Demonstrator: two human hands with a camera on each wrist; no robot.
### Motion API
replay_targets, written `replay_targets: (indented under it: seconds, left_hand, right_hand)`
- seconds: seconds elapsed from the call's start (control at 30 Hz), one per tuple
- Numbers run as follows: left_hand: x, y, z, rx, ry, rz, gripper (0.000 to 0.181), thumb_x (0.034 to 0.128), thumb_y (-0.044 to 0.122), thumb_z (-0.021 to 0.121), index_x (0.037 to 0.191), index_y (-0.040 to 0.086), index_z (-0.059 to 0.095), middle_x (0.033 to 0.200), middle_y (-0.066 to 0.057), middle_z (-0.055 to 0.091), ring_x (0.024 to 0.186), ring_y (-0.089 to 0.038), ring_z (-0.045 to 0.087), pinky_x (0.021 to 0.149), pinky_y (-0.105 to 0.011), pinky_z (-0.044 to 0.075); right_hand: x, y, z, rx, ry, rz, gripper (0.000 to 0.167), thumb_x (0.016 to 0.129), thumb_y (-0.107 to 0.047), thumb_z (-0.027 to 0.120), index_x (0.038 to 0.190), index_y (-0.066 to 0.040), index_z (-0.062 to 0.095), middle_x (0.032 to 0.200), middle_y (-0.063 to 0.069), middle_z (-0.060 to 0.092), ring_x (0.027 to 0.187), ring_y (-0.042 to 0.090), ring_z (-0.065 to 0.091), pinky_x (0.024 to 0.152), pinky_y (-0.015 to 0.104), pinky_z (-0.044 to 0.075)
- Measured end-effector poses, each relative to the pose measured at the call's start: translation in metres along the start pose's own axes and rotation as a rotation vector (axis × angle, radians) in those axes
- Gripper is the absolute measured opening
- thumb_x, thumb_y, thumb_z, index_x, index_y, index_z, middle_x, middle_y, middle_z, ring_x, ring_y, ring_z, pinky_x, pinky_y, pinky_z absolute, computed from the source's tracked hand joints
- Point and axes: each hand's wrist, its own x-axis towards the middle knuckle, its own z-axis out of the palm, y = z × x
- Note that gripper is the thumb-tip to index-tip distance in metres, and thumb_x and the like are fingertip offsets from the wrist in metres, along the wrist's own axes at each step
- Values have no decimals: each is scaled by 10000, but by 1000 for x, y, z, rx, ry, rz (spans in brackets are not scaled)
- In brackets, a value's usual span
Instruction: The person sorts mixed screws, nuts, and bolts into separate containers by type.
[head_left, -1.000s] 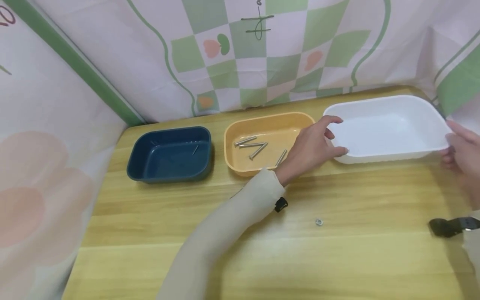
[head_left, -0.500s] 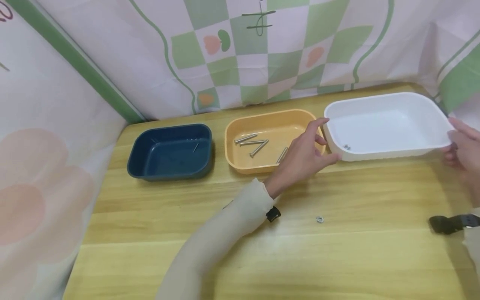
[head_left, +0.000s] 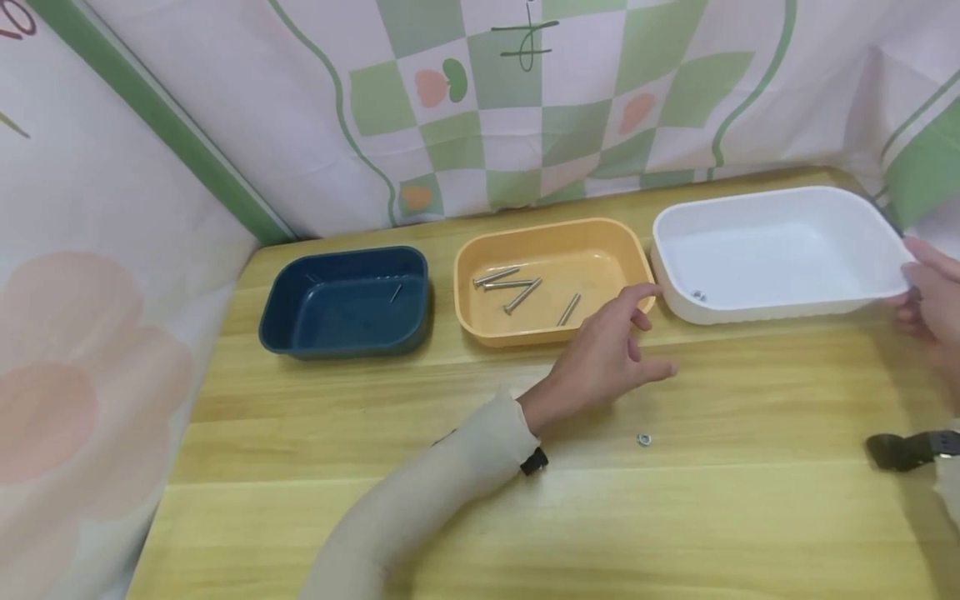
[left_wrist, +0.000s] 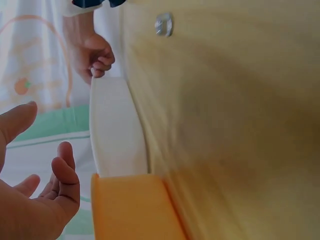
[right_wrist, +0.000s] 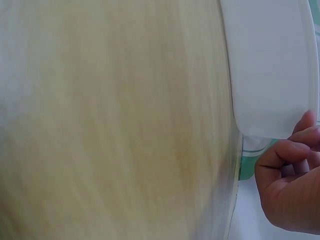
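My left hand (head_left: 600, 358) hovers over the table just in front of the yellow tray (head_left: 517, 338), thumb and index finger spread, holding nothing. Below it and a little to the right, a loose metal nut (head_left: 644, 439) lies on the wood. At the right end of the white tray (head_left: 795, 310), my right hand (head_left: 936, 292) grips the rim; the right wrist view shows its curled fingers (right_wrist: 290, 150) at the tray's corner. Small metal nuts (head_left: 699, 296) sit in the white tray's near left corner, too small to count. Several screws (head_left: 522, 296) lie in the yellow tray.
A dark blue tray (head_left: 345, 346) stands at the left with a thin metal pin or screw (head_left: 396, 293) inside. All the trays line the back of the wooden table (head_left: 300, 500). A patterned cloth (head_left: 510, 133) hangs close behind them.
My left hand has drawn back from the white tray's left end, toward the front and left. Small nuts now show in that corner. The right hand stays at the rim.
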Motion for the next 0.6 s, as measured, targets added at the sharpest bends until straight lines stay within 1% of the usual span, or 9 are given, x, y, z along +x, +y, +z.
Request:
replay_targets:
  seconds: [0.13,0.2,0.27,0.33,0.4,0.47,0.5,0.6]
  left_hand:
    - [-9,-6,5,-20,-16,16,722,826,172,838,1436,137,454,1066,28,599,680,25,552,625,-120,456]
    - [-13,-9,8,-14,-18,26,659,832,166,829,1400,132,497,1037,25,618,673,35,548,627,-112,455]
    - [-17,-13,12,4,-24,45,581,833,160,829,1345,121,556,987,16,636,674,40,539,633,-104,449]
    - [-20,-16,17,36,-40,50,488,834,162,828,1272,113,618,897,42,629,662,48,520,636,-93,434]
    - [-23,-18,21,70,-59,39,414,834,174,829,1207,113,663,801,76,598,637,47,494,628,-88,413]
    - [-25,-20,24,101,-74,13,370,834,194,832,1167,118,691,734,102,558,610,36,472,611,-96,395]
    - [-25,-21,24,114,-77,-7,362,834,205,833,1159,128,695,711,115,539,596,30,465,602,-104,389]
    - [-26,-22,25,144,-75,-53,373,825,232,844,1158,148,700,682,120,531,577,14,464,591,-123,382]
  right_hand:
    - [3,1,-5,2,-14,-4,636,1067,-98,365,1619,-265,97,519,38,568,386,93,470,360,194,346]
    - [6,2,-8,29,-39,-5,645,1071,-95,356,1619,-270,64,523,45,567,387,99,473,360,198,345]
    - [8,2,-11,28,-55,-8,644,1075,-100,347,1620,-288,60,531,42,564,394,93,471,364,195,340]
    - [10,1,-12,7,-52,-16,631,1078,-108,343,1620,-300,81,538,29,561,400,81,465,366,189,338]
    - [10,0,-12,-15,-49,-20,621,1080,-116,338,1619,-304,94,547,20,558,408,72,462,371,184,338]
    - [11,-2,-10,-56,-22,-18,608,1081,-128,349,1618,-294,116,555,7,560,416,68,464,377,182,345]
    - [11,-3,-9,-69,-10,-16,605,1081,-131,355,1617,-285,120,556,5,561,418,69,467,380,184,350]
    - [12,-4,-8,-68,-6,-14,609,1079,-125,351,1617,-258,98,550,11,562,414,78,474,377,189,351]
